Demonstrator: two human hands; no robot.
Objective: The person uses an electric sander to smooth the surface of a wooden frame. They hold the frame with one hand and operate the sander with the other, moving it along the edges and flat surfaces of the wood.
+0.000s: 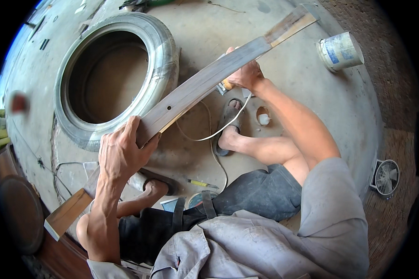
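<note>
A long grey-brown wooden board (205, 76) slants across the view from lower left to upper right. Both its ends look stepped down to a narrower, browner part, and a small dark hole shows in its face. My left hand (120, 148) is closed around the board toward its lower-left end, thumb on the near edge. Farther up, my right hand (247, 74) wraps the board from the near side, its fingers partly hidden behind the wood. Below that hand lies a small orange and grey object (226, 85), mostly covered, whose kind I cannot make out.
A large tire (165, 56) lies on the concrete floor beyond my left hand. A stained white bucket (342, 51) stands at upper right, a small fan (386, 177) at far right. A white cord (209, 138) loops by my sandalled foot; a yellow utility knife (202, 183) lies near my lap.
</note>
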